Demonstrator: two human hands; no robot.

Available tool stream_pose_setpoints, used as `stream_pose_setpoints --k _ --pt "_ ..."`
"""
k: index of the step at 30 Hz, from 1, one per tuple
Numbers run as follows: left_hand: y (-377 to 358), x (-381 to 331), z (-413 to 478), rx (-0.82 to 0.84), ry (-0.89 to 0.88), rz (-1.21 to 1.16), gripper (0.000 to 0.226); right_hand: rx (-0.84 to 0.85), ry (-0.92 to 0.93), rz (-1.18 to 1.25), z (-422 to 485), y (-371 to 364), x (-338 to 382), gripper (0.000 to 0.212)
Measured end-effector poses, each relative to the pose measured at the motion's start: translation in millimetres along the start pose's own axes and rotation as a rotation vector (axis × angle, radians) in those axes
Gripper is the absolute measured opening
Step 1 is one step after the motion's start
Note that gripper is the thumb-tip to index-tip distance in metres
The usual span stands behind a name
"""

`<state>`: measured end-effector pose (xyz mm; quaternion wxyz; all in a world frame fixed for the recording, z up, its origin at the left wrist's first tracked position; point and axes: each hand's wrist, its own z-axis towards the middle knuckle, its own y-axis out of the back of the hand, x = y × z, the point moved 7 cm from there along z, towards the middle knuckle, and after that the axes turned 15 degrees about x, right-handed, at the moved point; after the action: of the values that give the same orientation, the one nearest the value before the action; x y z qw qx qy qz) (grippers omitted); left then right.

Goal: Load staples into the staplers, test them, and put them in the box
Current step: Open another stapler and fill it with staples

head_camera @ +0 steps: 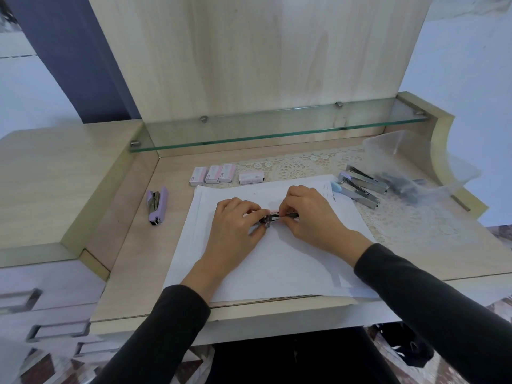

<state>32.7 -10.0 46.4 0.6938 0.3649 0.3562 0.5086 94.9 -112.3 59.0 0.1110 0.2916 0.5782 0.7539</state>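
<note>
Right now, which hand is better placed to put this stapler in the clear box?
Right. The clear box sits far to the right, beyond the right hand; the left hand, also holding the stapler, would probably have to cross over.

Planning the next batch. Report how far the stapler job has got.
Seemingly done: dark staplers in the clear box. In hand: left hand and right hand hold a stapler over the paper. To do: two opened staplers beside the box, maybe the purple stapler.
</note>
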Motion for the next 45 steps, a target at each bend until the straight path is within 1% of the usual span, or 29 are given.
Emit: stream_pose_setpoints --k 8,14,20,23,25,28,34,36,40,45 --pt "-0.2 0.2 -0.4 0.004 -0.007 0.001 0.022 0.052 0.006 0.036 -3.0 1.1 -1.3 0.005" --pt "-0.8 0.8 -0.4 0.042 0.012 -0.034 0.024 -0.005 0.003 0.118 -8.2 6.7 -3.2 0.002" --pt "-3.1 0.2 0.2 0.149 0.034 -0.091 0.029 -0.042 -0.048 0.193 -21.3 17.7 -12.2 0.007" --pt "-2.2 -1.7 -1.2 0.167 0.027 -0.118 0.032 -0.080 -0.122 0.229 -34.5 33.1 -23.4 0.013" --pt "-2.6 -1.1 -2.1 0.171 0.028 -0.123 0.031 -0.108 -0.182 0.195 -44.0 47.0 -36.8 0.018" --pt "-4.9 0.5 -2.4 0.179 0.034 -0.111 0.026 -0.143 -0.302 0.088 -58.2 69.8 -65.4 0.015" --pt "-6.5 0.8 -2.8 0.181 0.023 -0.106 0.026 -0.299 -0.492 0.106 -90.4 119.3 -118.1 0.010" --pt "-6.3 -0.7 -2.2 0.182 0.019 -0.106 0.026 -0.296 -0.559 0.109 -96.4 129.4 -133.5 0.011" --pt "-5.7 0.0 -2.4 0.174 0.024 -0.123 0.027 -0.239 -0.690 0.046 -103.1 135.6 -156.1 0.014" --pt "-6.0 1.1 -3.2 0.172 0.016 -0.140 0.038 -0.203 -0.760 0.055 -105.4 129.6 -167.0 0.014"
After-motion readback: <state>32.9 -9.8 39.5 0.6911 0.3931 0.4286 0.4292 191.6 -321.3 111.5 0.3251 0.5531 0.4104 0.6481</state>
